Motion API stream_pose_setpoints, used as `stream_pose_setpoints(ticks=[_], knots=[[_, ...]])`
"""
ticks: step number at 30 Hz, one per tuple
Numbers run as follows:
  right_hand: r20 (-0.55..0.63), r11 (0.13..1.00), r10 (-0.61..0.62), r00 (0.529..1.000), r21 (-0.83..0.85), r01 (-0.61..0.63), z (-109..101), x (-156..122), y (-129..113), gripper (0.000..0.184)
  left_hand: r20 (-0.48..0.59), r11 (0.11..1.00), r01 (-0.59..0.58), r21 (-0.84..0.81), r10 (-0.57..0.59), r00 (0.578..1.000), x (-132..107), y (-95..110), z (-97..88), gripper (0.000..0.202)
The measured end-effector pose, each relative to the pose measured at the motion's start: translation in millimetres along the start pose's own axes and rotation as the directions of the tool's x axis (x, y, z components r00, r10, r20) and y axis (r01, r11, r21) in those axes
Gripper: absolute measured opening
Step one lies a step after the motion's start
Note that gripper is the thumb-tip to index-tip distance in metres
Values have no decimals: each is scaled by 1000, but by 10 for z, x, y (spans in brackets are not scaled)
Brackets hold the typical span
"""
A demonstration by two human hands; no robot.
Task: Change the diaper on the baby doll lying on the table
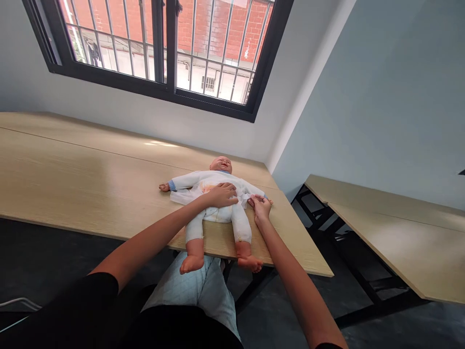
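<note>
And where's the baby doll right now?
In the head view, the baby doll lies face up on the wooden table near its right end, left hand on the doll's belly, right hand beside it.

Under the left hand (223,195), the doll (218,214) wears soft, matt cloth; at the right hand (260,207), a thin flap (244,199) looks papery. Nearer than the hands, the feet (192,263) look like smooth plastic. Around them, the table (294,237) is smooth, satin-sheened wood.
</note>
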State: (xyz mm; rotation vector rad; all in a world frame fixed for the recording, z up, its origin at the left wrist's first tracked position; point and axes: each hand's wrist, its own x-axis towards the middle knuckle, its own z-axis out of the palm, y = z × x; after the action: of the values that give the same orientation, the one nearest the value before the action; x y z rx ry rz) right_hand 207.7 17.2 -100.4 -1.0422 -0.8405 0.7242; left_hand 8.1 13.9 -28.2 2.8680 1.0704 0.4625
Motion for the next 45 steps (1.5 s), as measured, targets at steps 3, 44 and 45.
stream_pose_setpoints(ticks=[3, 44, 45], knots=[[-34, 996, -80, 996, -46, 78, 34, -76, -147, 39, 13, 999, -2, -45, 2, 1000, 32, -31, 9, 34], [664, 840, -108, 740, -338, 425, 429, -574, -909, 35, -127, 617, 140, -774, -369, 921, -1036, -1058, -472, 38], [628, 856, -124, 768, -323, 403, 428, -543, -937, 34, -123, 638, 151, -755, -364, 923, -1085, -1056, -447, 38]])
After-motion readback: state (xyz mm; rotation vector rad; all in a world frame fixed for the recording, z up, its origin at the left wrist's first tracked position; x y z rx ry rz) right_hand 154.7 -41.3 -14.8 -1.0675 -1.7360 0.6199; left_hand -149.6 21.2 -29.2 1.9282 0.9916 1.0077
